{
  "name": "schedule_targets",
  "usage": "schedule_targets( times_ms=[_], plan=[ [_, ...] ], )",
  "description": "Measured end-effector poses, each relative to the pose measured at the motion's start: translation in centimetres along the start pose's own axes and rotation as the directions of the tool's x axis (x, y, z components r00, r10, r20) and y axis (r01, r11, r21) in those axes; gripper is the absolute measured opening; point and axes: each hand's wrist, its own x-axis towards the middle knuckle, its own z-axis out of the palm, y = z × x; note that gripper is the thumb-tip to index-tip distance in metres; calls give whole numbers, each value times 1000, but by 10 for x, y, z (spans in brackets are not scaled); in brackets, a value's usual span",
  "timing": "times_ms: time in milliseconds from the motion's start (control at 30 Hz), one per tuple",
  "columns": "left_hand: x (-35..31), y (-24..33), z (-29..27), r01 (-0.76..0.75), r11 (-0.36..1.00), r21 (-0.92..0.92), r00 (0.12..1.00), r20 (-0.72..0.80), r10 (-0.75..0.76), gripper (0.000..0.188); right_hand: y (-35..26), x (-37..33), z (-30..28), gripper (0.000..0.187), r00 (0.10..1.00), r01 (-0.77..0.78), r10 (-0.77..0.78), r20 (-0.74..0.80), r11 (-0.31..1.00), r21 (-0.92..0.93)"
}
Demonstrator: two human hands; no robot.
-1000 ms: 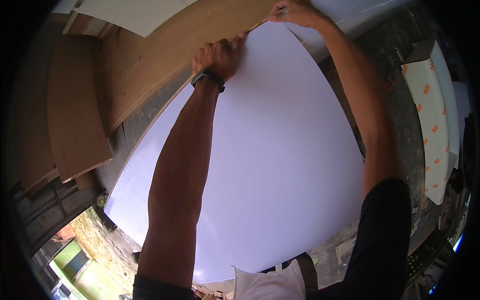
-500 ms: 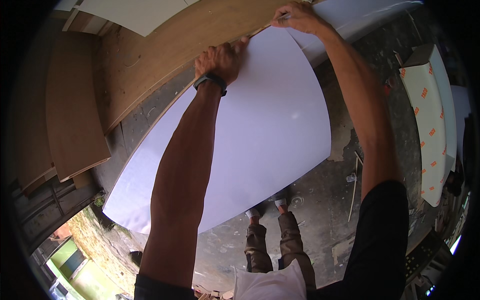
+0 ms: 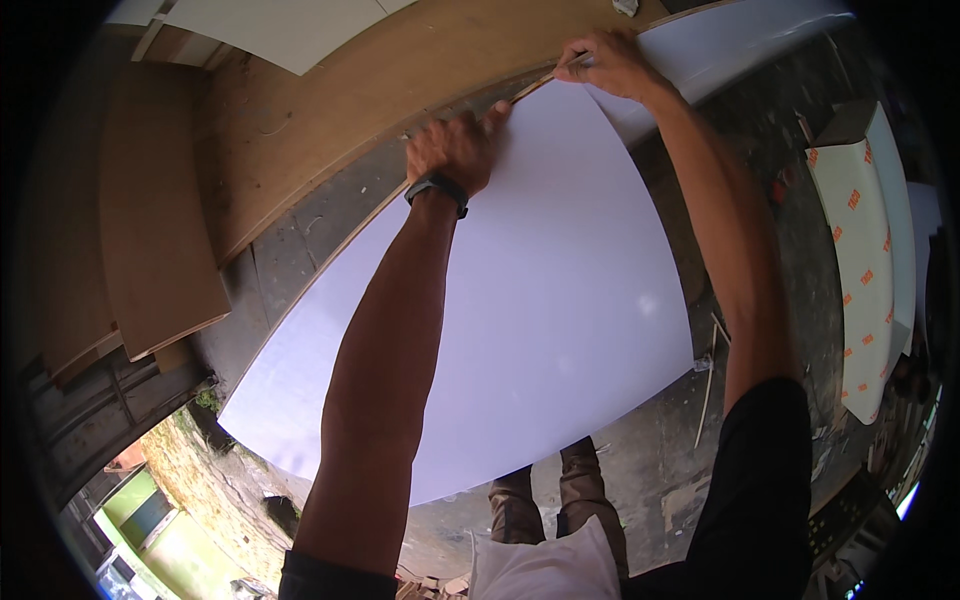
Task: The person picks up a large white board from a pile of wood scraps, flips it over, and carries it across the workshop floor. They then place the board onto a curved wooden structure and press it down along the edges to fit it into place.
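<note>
Uneven pull could crease the white sheet [image 3: 540,290] beneath left grip [image 3: 455,150], curled over its edge; right grip [image 3: 612,66] pinches a thin piece [image 3: 582,61].

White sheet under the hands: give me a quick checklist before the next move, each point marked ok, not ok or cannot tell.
1. Left hand at the white sheet's far edge: ok.
2. Right hand near the sheet's far corner: ok.
3. Thin pale item in the right fingers identified: cannot tell; too small and partly covered.
4. Footing below the trouser legs: cannot tell; the sheet hides the feet.
5. Floor beside the sheet's right edge free of loose pieces: not ok; a thin stick lies there.
</note>
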Motion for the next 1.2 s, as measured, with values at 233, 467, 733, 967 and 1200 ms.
schedule_targets(
  times_ms=[233,467,733,967,1200],
  plan=[
    [-1,3,-14,67,998,-21,990,125,-63,80,3,3,4,36,997,69,-73,-27,991,-114],
    [2,10,-21,99,994,-36,980,174,-91,78,8,3,-2,31,996,93,-93,-7,995,-19],
    [0,1,-23,117,992,-50,967,234,-102,77,-5,2,0,26,986,157,-158,-51,987,-34],
    [-4,-7,-2,46,982,-185,998,49,-37,69,-16,4,-9,33,993,93,-91,69,995,-31],
    [1,-5,-18,41,978,-204,985,170,-6,54,-78,38,54,80,997,68,-75,-18,965,-252]
  ],
)
